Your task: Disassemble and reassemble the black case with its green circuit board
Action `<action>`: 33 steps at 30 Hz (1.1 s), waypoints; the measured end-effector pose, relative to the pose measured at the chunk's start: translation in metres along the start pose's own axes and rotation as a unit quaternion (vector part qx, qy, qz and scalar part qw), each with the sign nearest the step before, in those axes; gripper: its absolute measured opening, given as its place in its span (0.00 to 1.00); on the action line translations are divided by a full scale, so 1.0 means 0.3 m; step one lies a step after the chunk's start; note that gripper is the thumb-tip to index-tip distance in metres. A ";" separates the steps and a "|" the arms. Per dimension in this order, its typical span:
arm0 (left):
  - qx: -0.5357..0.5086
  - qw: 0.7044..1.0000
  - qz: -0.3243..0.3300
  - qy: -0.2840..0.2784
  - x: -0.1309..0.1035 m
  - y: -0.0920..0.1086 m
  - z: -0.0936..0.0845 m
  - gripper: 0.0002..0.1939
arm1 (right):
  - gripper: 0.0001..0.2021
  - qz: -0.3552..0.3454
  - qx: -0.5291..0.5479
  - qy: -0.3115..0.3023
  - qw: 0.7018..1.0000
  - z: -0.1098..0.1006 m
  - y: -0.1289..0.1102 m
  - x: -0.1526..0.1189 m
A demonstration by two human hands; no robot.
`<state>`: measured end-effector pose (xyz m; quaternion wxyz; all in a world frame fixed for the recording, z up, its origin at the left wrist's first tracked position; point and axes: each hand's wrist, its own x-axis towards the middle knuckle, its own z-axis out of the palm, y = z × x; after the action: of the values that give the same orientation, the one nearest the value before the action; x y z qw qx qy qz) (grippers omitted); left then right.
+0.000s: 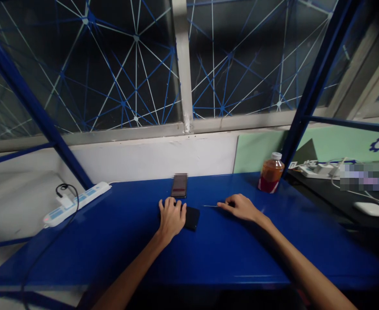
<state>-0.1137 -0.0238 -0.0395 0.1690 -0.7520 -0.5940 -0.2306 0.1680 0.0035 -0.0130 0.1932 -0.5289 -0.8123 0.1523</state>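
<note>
The power strip (88, 198) lay along the left edge of the worktop (118, 262), by the back left corner. The bottle (271, 175) stood near the back right corner. The phone (179, 185) lay by the middle of the back edge. In front of it, the left hand (172, 215) was on a flat thing (192, 218). A stick (210, 206) poked left from the right hand (243, 206).

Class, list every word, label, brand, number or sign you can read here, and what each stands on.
No words, brands or numbers are readable.
Gear emblem: a sign on the green panel.
Phone: screen too blurred.
Bottle, power strip: any print too small.
Black flat object: none visible.
</note>
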 end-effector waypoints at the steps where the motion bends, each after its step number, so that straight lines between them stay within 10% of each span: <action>1: 0.008 1.000 -0.014 -0.001 0.004 -0.005 0.007 0.16 | 0.28 0.001 -0.005 -0.013 1.000 0.009 -0.006 0.000; 33: 0.039 0.998 -0.051 -0.015 0.000 -0.009 0.021 0.18 | 0.22 -0.025 -0.012 -0.019 0.999 0.044 -0.034 -0.006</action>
<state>-0.1154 -0.0200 -0.0449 0.1773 -0.7172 -0.6422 -0.2042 0.1543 -0.0027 -0.0203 0.1748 -0.5080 -0.8305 0.1474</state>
